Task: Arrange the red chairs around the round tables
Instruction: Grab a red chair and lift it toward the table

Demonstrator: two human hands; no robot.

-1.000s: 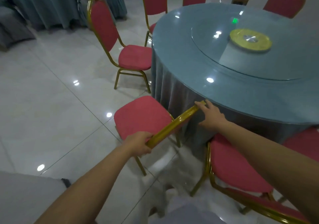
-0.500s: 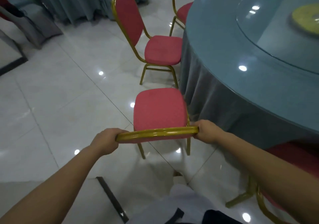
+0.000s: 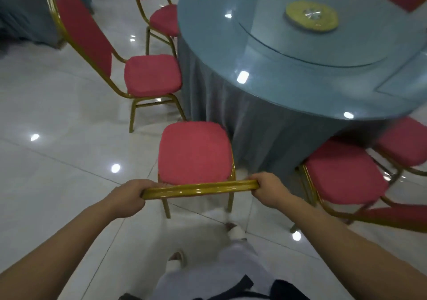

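Head view — your left hand [image 3: 126, 198] and right hand [image 3: 269, 190] curl fingers round the chair [image 3: 195, 153] back — push squarely toward the table [image 3: 300, 73].

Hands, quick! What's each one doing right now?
Left hand: grips the gold metal back rail of the red padded chair, left end.
Right hand: grips that rail's right end.

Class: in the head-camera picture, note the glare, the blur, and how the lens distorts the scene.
Head view: lights glare as white spots on the glossy floor and table; the table's skirt and right edge are smeared, while the chair, left hand and right hand are sharper; the wide lens bows the table rim and stretches the forearms.
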